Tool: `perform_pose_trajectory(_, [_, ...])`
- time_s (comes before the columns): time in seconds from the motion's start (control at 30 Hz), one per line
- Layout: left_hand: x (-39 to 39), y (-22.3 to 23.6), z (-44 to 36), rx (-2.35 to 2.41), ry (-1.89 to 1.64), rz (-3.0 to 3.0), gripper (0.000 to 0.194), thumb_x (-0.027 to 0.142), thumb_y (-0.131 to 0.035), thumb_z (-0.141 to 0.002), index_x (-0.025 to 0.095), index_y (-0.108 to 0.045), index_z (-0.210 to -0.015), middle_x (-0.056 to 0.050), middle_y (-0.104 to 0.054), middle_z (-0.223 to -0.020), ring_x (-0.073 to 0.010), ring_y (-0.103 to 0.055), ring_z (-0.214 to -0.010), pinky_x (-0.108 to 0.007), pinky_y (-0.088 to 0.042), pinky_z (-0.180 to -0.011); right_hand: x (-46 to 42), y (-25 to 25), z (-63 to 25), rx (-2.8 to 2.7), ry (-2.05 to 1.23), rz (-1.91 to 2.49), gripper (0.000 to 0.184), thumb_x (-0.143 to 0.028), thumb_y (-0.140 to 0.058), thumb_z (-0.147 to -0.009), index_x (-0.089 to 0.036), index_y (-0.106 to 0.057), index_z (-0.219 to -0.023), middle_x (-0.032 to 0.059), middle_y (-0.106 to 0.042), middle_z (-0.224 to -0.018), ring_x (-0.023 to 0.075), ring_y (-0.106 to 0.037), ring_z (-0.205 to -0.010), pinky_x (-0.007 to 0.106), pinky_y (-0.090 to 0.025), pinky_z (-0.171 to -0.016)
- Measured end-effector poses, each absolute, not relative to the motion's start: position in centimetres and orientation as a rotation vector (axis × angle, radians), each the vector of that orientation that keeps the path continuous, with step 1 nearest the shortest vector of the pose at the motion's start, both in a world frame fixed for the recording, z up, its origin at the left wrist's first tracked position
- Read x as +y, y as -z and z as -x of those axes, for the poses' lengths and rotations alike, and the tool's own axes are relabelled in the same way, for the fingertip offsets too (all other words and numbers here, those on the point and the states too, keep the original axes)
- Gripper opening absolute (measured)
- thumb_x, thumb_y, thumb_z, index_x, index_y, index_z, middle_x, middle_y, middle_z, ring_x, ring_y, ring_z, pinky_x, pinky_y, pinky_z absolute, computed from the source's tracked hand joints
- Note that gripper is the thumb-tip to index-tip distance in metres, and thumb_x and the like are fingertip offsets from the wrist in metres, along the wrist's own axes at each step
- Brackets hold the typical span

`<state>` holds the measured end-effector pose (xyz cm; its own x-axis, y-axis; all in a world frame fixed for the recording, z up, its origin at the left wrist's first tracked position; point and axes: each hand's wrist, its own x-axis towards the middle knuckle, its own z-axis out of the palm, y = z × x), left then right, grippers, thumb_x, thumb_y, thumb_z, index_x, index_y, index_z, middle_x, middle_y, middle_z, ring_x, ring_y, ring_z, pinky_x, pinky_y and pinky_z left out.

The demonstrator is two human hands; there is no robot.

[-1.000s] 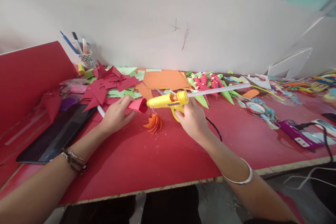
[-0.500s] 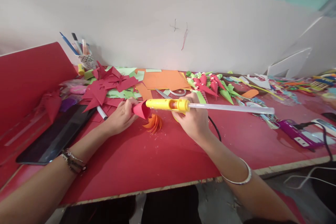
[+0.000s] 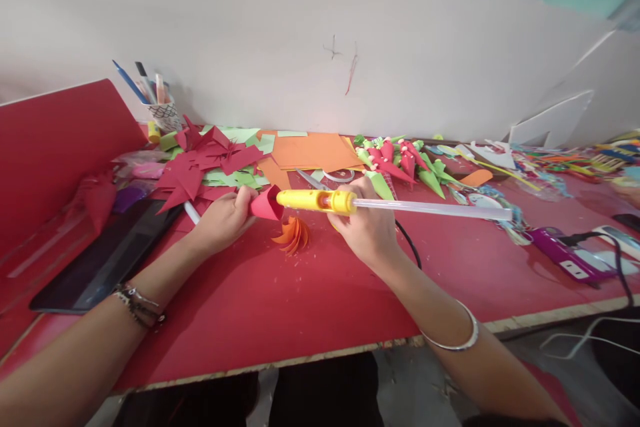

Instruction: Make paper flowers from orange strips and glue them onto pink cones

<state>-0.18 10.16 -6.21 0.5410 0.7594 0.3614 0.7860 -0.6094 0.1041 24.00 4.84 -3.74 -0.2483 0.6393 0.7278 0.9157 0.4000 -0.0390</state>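
My left hand (image 3: pixel 223 219) is closed on a red paper cone (image 3: pixel 265 203), its wide mouth turned to the right. In my right hand (image 3: pixel 367 230) is a yellow hot glue gun (image 3: pixel 305 200), with a long clear glue stick (image 3: pixel 435 208) jutting from its back end. The gun's front reaches the cone's mouth; its tip is hidden there. Just below, on the red tabletop (image 3: pixel 280 307), lies a curled orange paper flower (image 3: pixel 291 236).
Red paper pieces (image 3: pixel 210 157) pile up behind my left hand, with orange sheets (image 3: pixel 313 152) beside them. Red and green paper cones (image 3: pixel 400 160) lie at the back. A phone (image 3: pixel 100 260) rests at left, a purple power strip (image 3: pixel 570 257) at right.
The glue gun and its glue stick have shifted slightly left. My left hand and the red cone have also moved a little left. The orange flower stays where it was.
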Motion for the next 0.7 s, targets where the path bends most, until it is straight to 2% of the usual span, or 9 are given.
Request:
perform_pose_trajectory(0.3, [10.1, 5.6, 0.4, -1.401, 0.331, 2.456, 0.023, 0.036, -0.04, -0.076, 0.015, -0.045, -0.084, -0.006, -0.055, -0.055, -0.0206, -0.053, -0.053, -0.025, -0.033, -0.044, 5.2, 3.9, -24.1, -2.044, 0.549, 1.421, 0.015, -0.017, -0.047, -0.073, -0.015, -0.05, -0.088, 0.0072, -0.051, -0.084, 0.0159, -0.05, -0.064, 0.026, -0.036, -0.046])
perform_pose_trajectory(0.53, [10.6, 5.8, 1.2, -1.421, 0.299, 2.399, 0.026, 0.04, -0.045, -0.075, 0.017, -0.048, -0.086, -0.005, -0.053, -0.056, -0.0202, -0.053, -0.052, -0.025, -0.03, -0.044, 5.2, 4.1, -24.1, -2.061, 0.49, 1.49, 0.027, -0.017, -0.043, -0.075, -0.013, -0.05, -0.1, 0.013, -0.054, -0.096, 0.0188, -0.056, -0.067, 0.027, -0.041, -0.048])
perform_pose_trajectory(0.7, [10.7, 5.7, 1.6, -1.38, 0.273, 2.367, 0.021, 0.036, -0.041, -0.076, 0.018, -0.051, -0.082, -0.005, -0.056, -0.061, -0.0202, -0.054, -0.059, -0.025, -0.032, -0.049, 5.3, 4.0, -24.1, -2.054, 0.502, 1.48, 0.033, -0.017, -0.043, -0.074, -0.014, -0.049, -0.106, 0.0123, -0.057, -0.095, 0.0192, -0.057, -0.068, 0.027, -0.042, -0.048])
